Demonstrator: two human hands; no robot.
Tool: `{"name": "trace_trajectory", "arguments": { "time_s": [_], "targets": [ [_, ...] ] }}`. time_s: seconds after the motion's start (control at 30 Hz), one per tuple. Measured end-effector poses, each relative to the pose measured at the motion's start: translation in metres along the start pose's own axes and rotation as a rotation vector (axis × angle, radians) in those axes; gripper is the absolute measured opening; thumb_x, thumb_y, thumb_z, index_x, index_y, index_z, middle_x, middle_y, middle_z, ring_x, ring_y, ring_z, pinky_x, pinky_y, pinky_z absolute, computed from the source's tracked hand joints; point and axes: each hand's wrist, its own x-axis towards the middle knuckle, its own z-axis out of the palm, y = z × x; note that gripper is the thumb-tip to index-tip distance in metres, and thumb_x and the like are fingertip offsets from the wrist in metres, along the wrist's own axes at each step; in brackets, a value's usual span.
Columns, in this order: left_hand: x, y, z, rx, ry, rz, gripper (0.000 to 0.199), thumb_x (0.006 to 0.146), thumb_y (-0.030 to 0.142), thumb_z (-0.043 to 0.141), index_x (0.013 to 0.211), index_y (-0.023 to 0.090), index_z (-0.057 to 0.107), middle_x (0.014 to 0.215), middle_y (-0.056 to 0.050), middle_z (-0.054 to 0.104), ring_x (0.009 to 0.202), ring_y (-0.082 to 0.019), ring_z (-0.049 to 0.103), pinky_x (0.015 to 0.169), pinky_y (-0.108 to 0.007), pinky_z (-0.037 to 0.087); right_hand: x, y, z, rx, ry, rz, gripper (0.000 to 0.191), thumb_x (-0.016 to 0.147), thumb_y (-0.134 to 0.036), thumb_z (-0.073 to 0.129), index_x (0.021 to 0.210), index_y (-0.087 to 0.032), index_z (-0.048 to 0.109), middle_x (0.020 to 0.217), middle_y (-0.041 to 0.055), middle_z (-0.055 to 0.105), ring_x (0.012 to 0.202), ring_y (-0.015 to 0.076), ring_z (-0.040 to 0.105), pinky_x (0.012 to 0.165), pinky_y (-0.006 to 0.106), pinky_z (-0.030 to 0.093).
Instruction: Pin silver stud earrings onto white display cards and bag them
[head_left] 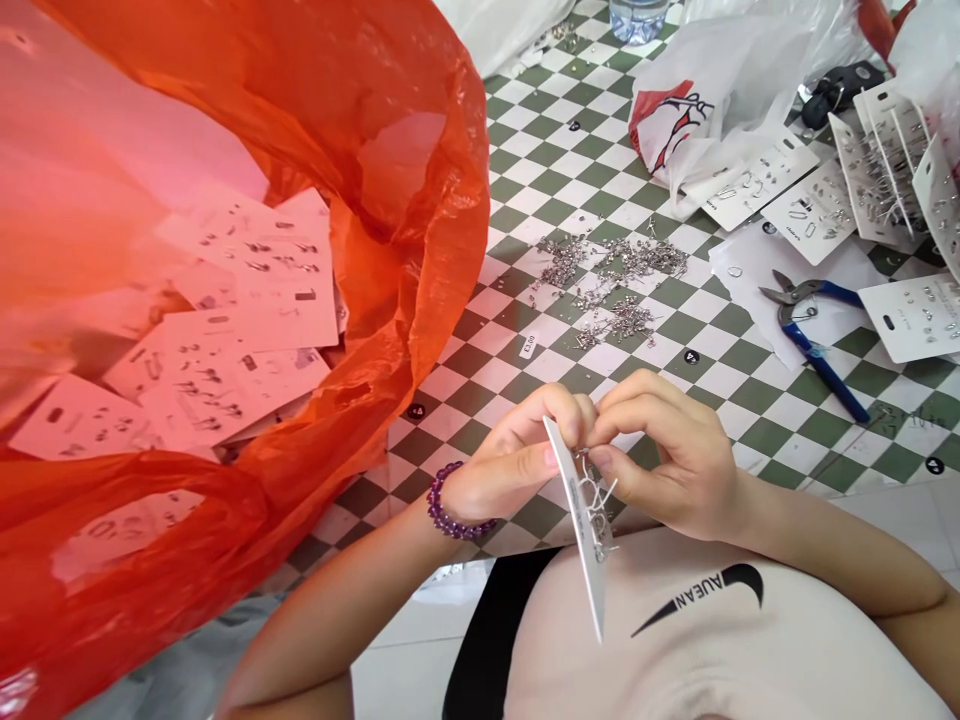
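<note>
My left hand point(510, 450) and right hand point(667, 460) are closed narrow in front of my chest, with the thumbs and fingertips of both pinching near the top edge of a white earring card point(581, 520). The card tilts down toward my pale top point(675, 620), and silver earrings point(598, 505) hang from it just below my right fingers. A purple bead bracelet point(454, 505) circles my left wrist. To my left, a large red plastic bag point(442, 200) gapes open over a heap of printed cards point(247, 290). Ahead, loose silver earring parts point(611, 270) lie in scattered piles on a green-and-white checkered surface point(787, 440). Further right, blue-handled snips point(814, 335) rest on a white plastic sheet point(750, 290), near more carded earrings point(877, 165) and a white carrier bag point(697, 110) with red print.
</note>
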Motion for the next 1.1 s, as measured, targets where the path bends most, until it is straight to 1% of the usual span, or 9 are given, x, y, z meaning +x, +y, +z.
{"name": "trace_trajectory", "arguments": {
  "time_s": [0.13,0.23,0.37,0.63,0.8,0.9,0.97,1.0,1.1],
  "targets": [
    [-0.001,-0.0022,0.0007,0.064,0.052,0.005,0.017,0.076,0.024,0.064,0.075,0.02,0.048,0.069,0.002,0.041,0.064,-0.011,0.039,0.058,-0.021,0.036,-0.0009,0.0003,0.0018,0.015,-0.015,-0.002,0.007,0.083,-0.012,0.057,0.081,-0.018,0.055,0.075,0.0013,0.057,0.068,0.0103,0.056,0.064,0.024,0.052],
    [-0.0015,-0.0033,0.0011,0.063,0.064,0.009,0.016,0.076,0.022,0.063,0.075,0.019,0.048,0.069,0.002,0.041,0.063,-0.01,0.039,0.058,-0.021,0.036,-0.0015,0.001,0.0029,0.031,-0.024,0.003,0.006,0.084,-0.012,0.057,0.082,-0.018,0.055,0.077,0.0013,0.056,0.069,0.0101,0.055,0.063,0.023,0.051],
    [-0.0017,-0.0045,0.0002,-0.001,0.035,0.001,0.011,0.078,0.016,0.06,0.079,0.019,0.05,0.071,0.002,0.041,0.063,-0.009,0.039,0.056,-0.019,0.036,-0.0024,0.0014,0.0033,0.042,-0.034,0.01,0.006,0.084,-0.012,0.057,0.083,-0.017,0.055,0.077,0.0015,0.056,0.069,0.0096,0.054,0.064,0.023,0.051],
    [-0.0004,-0.0058,-0.0027,-0.006,-0.004,0.009,0.009,0.081,0.014,0.061,0.084,0.021,0.055,0.072,0.002,0.045,0.068,-0.01,0.043,0.06,-0.018,0.038,-0.0042,0.0005,0.0023,0.071,-0.031,0.05,0.009,0.083,-0.009,0.059,0.08,-0.017,0.056,0.072,-0.0005,0.056,0.065,0.0088,0.053,0.059,0.022,0.048],
    [0.0008,-0.0058,-0.0041,-0.099,-0.03,-0.007,0.012,0.081,0.017,0.062,0.091,0.023,0.058,0.076,0.003,0.046,0.063,-0.008,0.044,0.057,-0.018,0.04,-0.0036,0.0005,0.0024,0.098,-0.031,0.065,0.009,0.083,-0.01,0.06,0.076,-0.015,0.057,0.07,0.0002,0.056,0.064,0.0082,0.053,0.058,0.021,0.047],
    [0.0015,-0.0061,-0.0056,-0.116,-0.042,-0.036,0.01,0.081,0.019,0.063,0.088,0.023,0.058,0.074,0.002,0.047,0.067,-0.009,0.048,0.058,-0.018,0.041,-0.003,0.0005,0.0018,0.092,-0.011,0.088,0.007,0.083,-0.01,0.059,0.078,-0.014,0.058,0.07,0.0003,0.057,0.064,0.0078,0.052,0.059,0.02,0.047],
    [0.0027,-0.0047,-0.0048,-0.144,-0.066,-0.053,0.013,0.078,0.024,0.067,0.086,0.023,0.057,0.072,0.003,0.048,0.064,-0.009,0.048,0.056,-0.018,0.041,-0.0029,0.0001,0.001,0.098,-0.011,0.093,0.004,0.084,-0.011,0.058,0.081,-0.014,0.059,0.072,0.0008,0.058,0.065,0.008,0.053,0.06,0.021,0.047],
    [0.0036,-0.0033,-0.0038,-0.163,-0.06,-0.067,0.016,0.076,0.027,0.069,0.085,0.023,0.057,0.072,0.003,0.049,0.061,-0.009,0.047,0.054,-0.018,0.04,-0.0029,-0.0004,0.0004,0.102,-0.014,0.093,0.004,0.084,-0.012,0.057,0.083,-0.014,0.06,0.073,0.0014,0.059,0.066,0.0083,0.053,0.061,0.021,0.048],
    [0.0064,0.0025,0.0006,-0.244,0.068,-0.147,0.019,0.072,0.031,0.072,0.079,0.021,0.058,0.067,0.002,0.048,0.057,-0.009,0.045,0.049,-0.018,0.038,-0.0025,-0.0021,-0.0016,0.104,-0.035,0.087,0.01,0.086,-0.01,0.053,0.09,-0.013,0.061,0.077,0.0041,0.064,0.071,0.01,0.056,0.065,0.024,0.049]
  ]
}}
